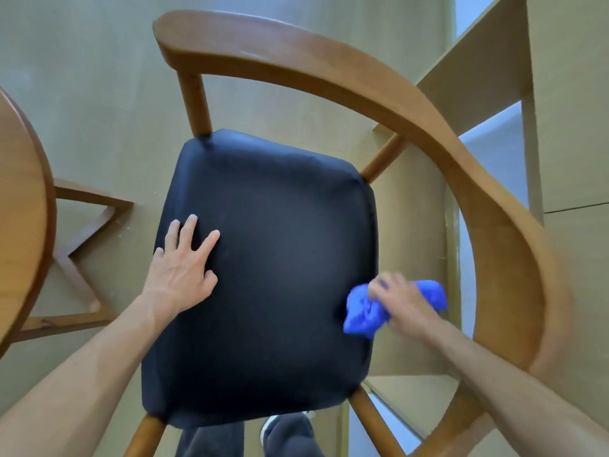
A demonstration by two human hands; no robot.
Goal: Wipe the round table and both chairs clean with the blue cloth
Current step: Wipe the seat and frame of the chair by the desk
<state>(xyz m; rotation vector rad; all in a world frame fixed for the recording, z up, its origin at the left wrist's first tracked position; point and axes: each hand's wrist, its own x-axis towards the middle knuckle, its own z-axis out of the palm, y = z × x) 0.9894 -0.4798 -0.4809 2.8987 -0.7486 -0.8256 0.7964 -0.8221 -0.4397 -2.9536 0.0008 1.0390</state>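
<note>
A wooden chair with a curved backrest (412, 103) and a black padded seat (280, 258) fills the head view from above. My left hand (184, 262) lies flat on the seat's left side, fingers spread, holding nothing. My right hand (403, 298) is closed on a crumpled blue cloth (362, 311) at the seat's right edge, close to the backrest; the hand is motion-blurred. The rim of the round wooden table (29, 206) shows at the far left.
The table's wooden base legs (85, 245) stand on the beige floor left of the chair. My dark trouser legs and a shoe (280, 433) are just below the seat's near edge. A wooden panel structure (478, 70) rises at the upper right.
</note>
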